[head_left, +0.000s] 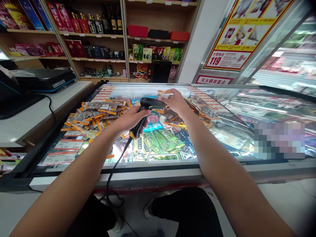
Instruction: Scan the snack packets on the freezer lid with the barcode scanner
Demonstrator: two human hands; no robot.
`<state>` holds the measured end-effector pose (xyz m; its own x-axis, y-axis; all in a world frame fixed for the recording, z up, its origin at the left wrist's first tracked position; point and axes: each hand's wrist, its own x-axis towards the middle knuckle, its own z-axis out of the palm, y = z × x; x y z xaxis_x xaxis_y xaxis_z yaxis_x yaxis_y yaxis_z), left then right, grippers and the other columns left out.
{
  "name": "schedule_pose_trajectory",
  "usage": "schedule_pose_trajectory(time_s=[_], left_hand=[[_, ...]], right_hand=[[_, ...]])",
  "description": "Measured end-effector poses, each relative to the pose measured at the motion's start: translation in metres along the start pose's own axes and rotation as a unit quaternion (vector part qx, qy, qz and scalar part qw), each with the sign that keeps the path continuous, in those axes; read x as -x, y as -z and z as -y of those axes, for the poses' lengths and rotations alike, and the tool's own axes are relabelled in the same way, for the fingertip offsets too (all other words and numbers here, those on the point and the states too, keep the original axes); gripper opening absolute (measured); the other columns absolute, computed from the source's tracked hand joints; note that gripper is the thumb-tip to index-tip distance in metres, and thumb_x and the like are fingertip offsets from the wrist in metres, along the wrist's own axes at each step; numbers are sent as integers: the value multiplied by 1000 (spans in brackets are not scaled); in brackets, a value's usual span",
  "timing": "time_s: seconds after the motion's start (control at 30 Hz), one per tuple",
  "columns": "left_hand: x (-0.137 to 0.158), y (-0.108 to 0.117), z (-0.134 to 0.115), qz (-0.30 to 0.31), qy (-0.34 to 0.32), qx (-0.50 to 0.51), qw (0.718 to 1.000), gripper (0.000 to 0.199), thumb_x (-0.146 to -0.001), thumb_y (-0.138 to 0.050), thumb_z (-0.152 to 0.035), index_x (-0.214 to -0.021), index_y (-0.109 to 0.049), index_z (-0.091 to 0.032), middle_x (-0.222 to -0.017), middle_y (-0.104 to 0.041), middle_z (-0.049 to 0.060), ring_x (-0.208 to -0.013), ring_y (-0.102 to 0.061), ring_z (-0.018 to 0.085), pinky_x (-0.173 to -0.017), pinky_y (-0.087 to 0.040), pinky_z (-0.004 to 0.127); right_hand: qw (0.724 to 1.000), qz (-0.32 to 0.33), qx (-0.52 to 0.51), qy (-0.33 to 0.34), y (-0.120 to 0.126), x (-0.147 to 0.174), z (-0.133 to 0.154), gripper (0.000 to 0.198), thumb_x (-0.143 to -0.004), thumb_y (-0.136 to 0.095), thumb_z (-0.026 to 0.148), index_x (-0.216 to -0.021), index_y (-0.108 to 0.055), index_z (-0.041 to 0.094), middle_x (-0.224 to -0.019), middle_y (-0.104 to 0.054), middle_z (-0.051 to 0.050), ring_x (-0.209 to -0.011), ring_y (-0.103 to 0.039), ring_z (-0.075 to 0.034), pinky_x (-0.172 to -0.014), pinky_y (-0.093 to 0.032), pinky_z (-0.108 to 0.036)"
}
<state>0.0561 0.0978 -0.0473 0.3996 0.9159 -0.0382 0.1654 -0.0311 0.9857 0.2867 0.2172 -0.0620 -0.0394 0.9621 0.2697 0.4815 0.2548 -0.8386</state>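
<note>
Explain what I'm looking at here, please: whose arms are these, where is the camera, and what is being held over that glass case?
This is one picture from a camera worn on a person's head, looking forward and down, so the two bare arms are that person's own. No robot is involved. The left hand has its grip closed on a black corded handheld barcode scanner. The right hand holds a small orange-edged snack packet in front of the scanner's head. Below lies a glass-topped chest freezer with a heap of similar orange-edged packets on its lid. Wooden shop shelves stand behind.
</note>
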Motion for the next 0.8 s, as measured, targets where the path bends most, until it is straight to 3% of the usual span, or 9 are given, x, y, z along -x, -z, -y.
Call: schedule_pose_trajectory(time_s=[0.33, 0.47, 0.53, 0.6, 0.7, 0.8], left_hand=[[3, -5, -2, 17, -3, 5, 1000, 28, -93, -59, -45, -81, -57, -20, -63, -65, 3, -40, -59, 15, -38, -46, 26], [3, -2, -4, -19, -12, 32, 999, 27, -89, -64, -46, -83, -55, -21, -62, -65, 2, -39, -59, 15, -38, -45, 26], [2, 3, -7, -56, -41, 59, 996, 28, -86, -66, -47, -84, -54, -21, -60, -65, 1, -38, -58, 15, -38, -44, 26], [1, 8, -10, -93, -76, 87, 989, 29, -84, -66, -48, -84, -55, -21, -58, -63, 0, -37, -56, 15, -37, -42, 25], [-2, 16, -14, -155, -110, 124, 974, 30, -83, -66, -50, -86, -57, -21, -57, -62, -1, -37, -54, 13, -37, -39, 25], [-3, 23, -18, -219, -116, 160, 956, 31, -85, -65, -51, -87, -57, -22, -57, -61, -2, -37, -53, 12, -38, -38, 24]], right_hand=[[1000, -21, -1, -10, 7, -3, 0, 35, -86, -81, 39, -100, -52, 25, -80, -64, -1, -63, -60, -17, -56, -47, -28], [987, -38, 153, -29, 15, -1, -1, 39, -86, -79, 40, -112, -56, 21, -90, -66, -6, -82, -68, -26, -73, -53, -37], [960, -44, 267, -67, 18, 0, -3, 52, -84, -81, 37, -124, -56, 17, -107, -69, -16, -103, -67, -35, -88, -52, -45], [926, -70, 362, -77, 17, 2, -7, 65, -80, -84, 37, -133, -54, 11, -128, -63, -26, -125, -57, -45, -101, -46, -55], [903, -118, 412, 8, 5, 6, -8, 67, -85, -80, 41, -138, -54, 10, -147, -50, -31, -140, -42, -51, -108, -37, -64], [918, -64, 357, 160, -24, 15, 1, 52, -97, -66, 39, -142, -57, 14, -145, -57, -25, -137, -47, -45, -111, -38, -63]])
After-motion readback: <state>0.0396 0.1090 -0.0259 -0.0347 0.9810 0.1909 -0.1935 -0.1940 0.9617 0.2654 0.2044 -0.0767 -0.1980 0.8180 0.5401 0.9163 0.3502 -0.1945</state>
